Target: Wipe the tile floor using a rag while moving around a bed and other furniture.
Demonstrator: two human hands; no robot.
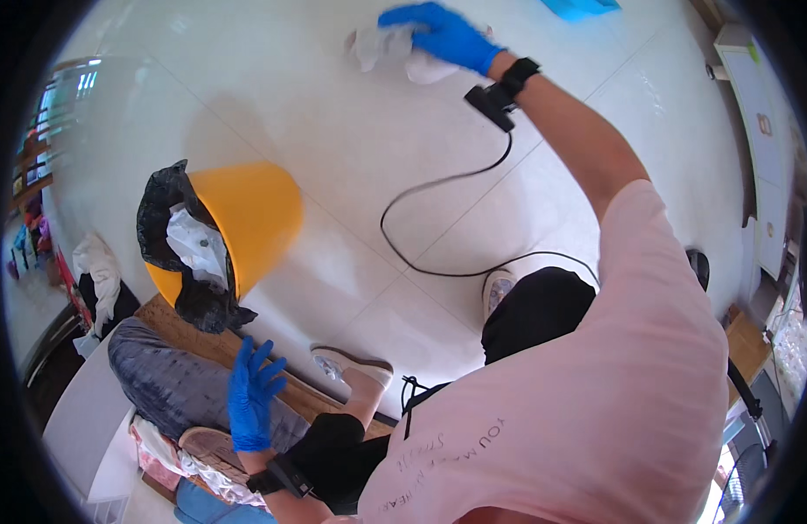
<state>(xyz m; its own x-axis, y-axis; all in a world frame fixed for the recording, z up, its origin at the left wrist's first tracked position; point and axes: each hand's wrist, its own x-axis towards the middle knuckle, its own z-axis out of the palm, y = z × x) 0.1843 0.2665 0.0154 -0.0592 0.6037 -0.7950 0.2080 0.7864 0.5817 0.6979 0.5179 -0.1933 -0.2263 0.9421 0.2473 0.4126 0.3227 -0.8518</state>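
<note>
My right hand, in a blue glove, reaches far out over the pale tiled floor. Its fingers are closed around crumpled white tissue or cloth; blur hides the exact grip. Another whitish crumpled piece shows just beneath the palm. Also gloved in blue, my left hand is empty with its fingers apart, above a grey velvety cushion. Just beyond those fingertips is a yellow bin lined with a black plastic bag. White crumpled waste lies inside it. Whether the bin stands upright or leans, I cannot tell.
A black cable loops from my right wrist device across the floor view. A wooden ledge runs below the bin. My shoes are on the floor. White cabinets line the right; a bright blue item lies at the top.
</note>
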